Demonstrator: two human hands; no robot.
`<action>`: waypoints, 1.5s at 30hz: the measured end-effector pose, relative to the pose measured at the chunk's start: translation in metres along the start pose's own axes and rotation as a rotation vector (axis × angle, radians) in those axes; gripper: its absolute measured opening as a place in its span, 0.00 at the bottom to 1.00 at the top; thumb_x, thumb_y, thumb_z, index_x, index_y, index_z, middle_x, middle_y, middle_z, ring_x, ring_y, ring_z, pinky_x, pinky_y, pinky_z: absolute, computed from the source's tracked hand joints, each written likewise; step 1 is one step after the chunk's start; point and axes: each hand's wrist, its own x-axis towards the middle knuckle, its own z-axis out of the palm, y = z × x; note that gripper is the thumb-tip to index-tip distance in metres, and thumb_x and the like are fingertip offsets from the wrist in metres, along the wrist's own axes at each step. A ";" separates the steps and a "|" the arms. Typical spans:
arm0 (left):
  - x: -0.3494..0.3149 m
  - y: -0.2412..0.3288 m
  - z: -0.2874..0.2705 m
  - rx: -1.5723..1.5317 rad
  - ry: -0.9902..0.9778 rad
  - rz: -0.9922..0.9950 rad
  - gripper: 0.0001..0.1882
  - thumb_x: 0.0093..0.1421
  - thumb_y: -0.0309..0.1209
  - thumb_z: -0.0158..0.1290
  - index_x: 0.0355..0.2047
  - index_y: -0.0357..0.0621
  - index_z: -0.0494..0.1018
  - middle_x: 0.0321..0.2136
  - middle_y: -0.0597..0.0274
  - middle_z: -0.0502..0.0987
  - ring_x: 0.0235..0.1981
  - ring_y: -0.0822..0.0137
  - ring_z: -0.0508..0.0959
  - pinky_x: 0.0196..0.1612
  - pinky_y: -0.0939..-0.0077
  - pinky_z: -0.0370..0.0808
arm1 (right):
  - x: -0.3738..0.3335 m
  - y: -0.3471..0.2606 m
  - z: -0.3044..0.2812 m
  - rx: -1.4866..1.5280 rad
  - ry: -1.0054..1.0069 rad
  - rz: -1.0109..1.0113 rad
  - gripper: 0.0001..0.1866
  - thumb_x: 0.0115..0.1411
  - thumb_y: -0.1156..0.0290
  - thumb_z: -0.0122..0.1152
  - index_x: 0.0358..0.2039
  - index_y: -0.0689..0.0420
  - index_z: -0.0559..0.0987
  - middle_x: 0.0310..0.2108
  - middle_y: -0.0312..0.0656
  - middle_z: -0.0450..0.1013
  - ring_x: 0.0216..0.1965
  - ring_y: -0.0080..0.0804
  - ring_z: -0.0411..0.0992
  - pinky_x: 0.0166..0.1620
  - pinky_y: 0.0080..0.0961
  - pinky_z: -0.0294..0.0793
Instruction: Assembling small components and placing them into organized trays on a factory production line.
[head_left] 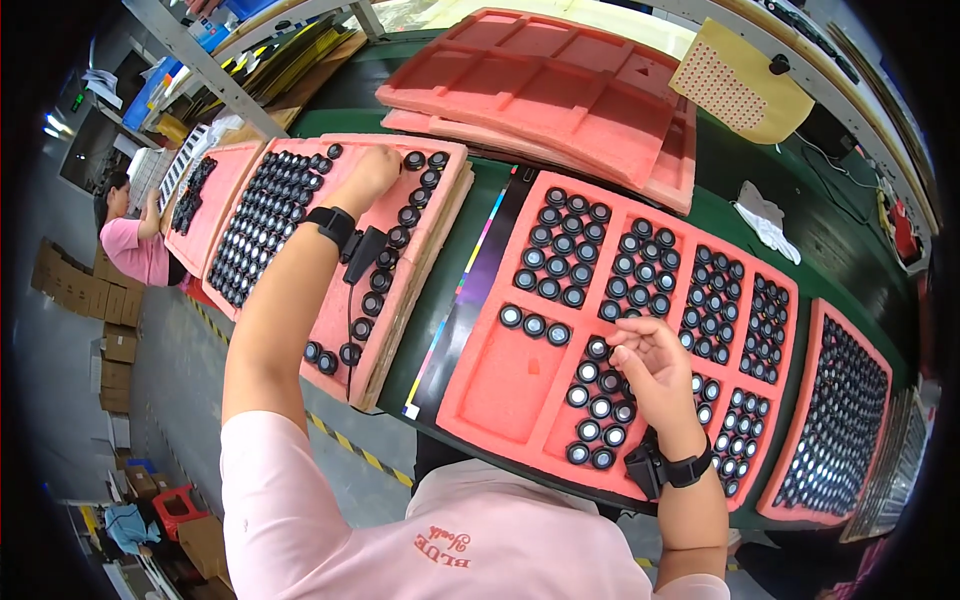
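My left hand (pixel 376 170) reaches over the far part of a pink foam tray (pixel 385 215) on the left. Its fingers are curled closed beside round black parts (pixel 413 160), and what they hold, if anything, is hidden. My right hand (pixel 655 370) hovers above a second pink foam tray (pixel 505 385), divided into compartments. Its fingers are loosely bent, thumb and forefinger apart, with nothing visible between them. Near its fingertips stands a round black part with a pale centre (pixel 597 348). The near left compartment has one row of three such parts (pixel 533 326) along its far edge.
Empty pink trays (pixel 540 80) are stacked at the back. Another filled pink tray (pixel 835 410) lies at the right. A white glove (pixel 765 222) rests on the green bench (pixel 720 200). A yellow sheet (pixel 740 82) hangs from the frame. Another person (pixel 138 240) is at far left.
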 end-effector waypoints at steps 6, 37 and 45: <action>0.009 -0.027 -0.014 -0.011 -0.076 -0.009 0.10 0.58 0.31 0.50 0.29 0.35 0.74 0.23 0.61 0.75 0.26 0.66 0.77 0.30 0.69 0.74 | 0.000 0.001 0.000 0.000 -0.021 -0.016 0.14 0.60 0.81 0.52 0.47 0.64 0.70 0.38 0.39 0.72 0.36 0.20 0.70 0.40 0.16 0.70; -0.084 0.068 0.012 0.013 -0.254 0.598 0.10 0.53 0.24 0.53 0.36 0.36 0.74 0.27 0.56 0.75 0.30 0.62 0.77 0.36 0.70 0.74 | 0.007 0.014 -0.001 -0.171 -0.037 0.018 0.08 0.61 0.80 0.53 0.42 0.63 0.73 0.36 0.36 0.73 0.36 0.19 0.70 0.39 0.16 0.71; -0.156 0.086 0.047 0.353 -0.611 0.929 0.12 0.47 0.26 0.59 0.33 0.41 0.75 0.30 0.57 0.73 0.34 0.57 0.76 0.36 0.67 0.73 | 0.011 -0.010 0.037 -0.811 -0.137 -0.079 0.10 0.55 0.80 0.59 0.39 0.58 0.77 0.34 0.38 0.71 0.33 0.25 0.72 0.36 0.19 0.72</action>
